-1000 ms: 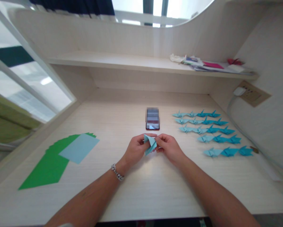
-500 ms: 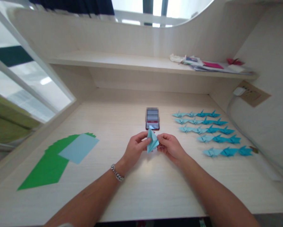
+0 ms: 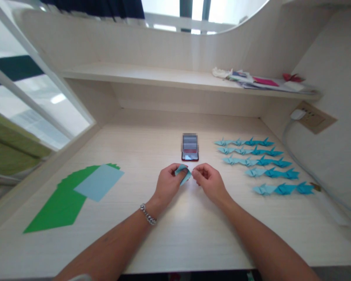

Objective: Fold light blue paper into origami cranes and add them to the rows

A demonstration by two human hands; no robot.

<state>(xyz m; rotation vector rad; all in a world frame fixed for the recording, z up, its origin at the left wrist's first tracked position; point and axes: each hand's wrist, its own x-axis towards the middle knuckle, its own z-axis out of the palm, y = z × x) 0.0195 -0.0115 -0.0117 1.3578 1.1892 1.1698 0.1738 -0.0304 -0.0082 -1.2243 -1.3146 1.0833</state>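
Note:
A small piece of folded light blue origami paper (image 3: pixel 183 174) is held over the middle of the desk. My left hand (image 3: pixel 168 184) grips it between thumb and fingers, and the thumb lies across its near face. The closed fingers of my right hand (image 3: pixel 211 182) meet the paper's right corner in a pinch. Just beyond both hands lies a phone (image 3: pixel 189 157) with a partly blurred screen. Rows of folded blue paper cranes (image 3: pixel 263 160) stand to the right, from pale to deeper blue.
Fanned green paper sheets (image 3: pixel 56 207) lie on the left of the desk (image 3: pixel 169 242), with a light blue sheet (image 3: pixel 100 182) on top. A shelf (image 3: pixel 152 77) crosses behind, holding papers (image 3: pixel 266 82). A cable (image 3: pixel 298 156) runs down the right side from a wall socket (image 3: pixel 316 117).
The folded paper has turned from upright to a flatter, more sideways angle in my left hand. My right hand has shifted its grip to the paper's right corner.

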